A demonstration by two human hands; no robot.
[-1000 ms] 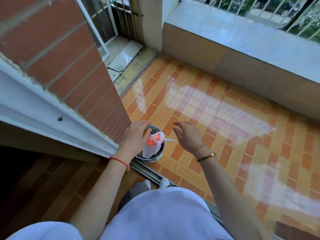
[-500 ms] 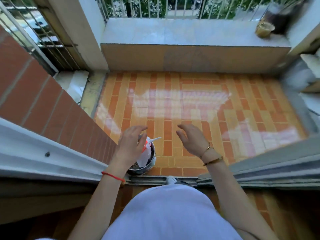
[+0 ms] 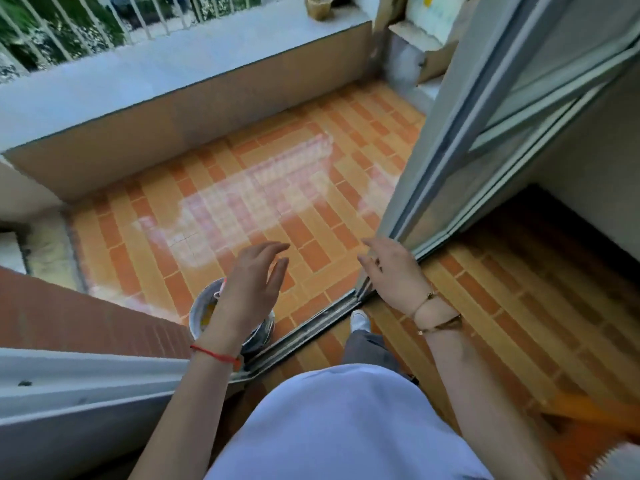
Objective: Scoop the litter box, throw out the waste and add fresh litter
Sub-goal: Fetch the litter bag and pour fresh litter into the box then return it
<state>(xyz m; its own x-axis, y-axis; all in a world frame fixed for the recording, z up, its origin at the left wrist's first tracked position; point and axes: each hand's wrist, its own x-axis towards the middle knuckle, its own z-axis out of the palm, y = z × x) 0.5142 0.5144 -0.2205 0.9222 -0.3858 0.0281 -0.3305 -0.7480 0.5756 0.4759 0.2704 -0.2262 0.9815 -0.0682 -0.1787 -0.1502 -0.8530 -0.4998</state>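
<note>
Waste bucket (image 3: 202, 311), one only, stands on the tiled balcony floor (image 3: 311, 209) against the brick wall (image 3: 86, 317), partly hidden under the left hand (image 3: 249, 289). Both hands hold nothing, fingers (image 3: 278, 273) loosely spread. The right hand (image 3: 391, 271) hangs beside the sliding door frame (image 3: 433, 188).

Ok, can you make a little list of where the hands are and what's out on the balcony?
left hand: open, empty, over the bucket
right hand: open, empty, close to the door
bucket: on the floor, by the track, something yellow inside
floor: shiny orange tiles
ledge: a cup on top
</note>
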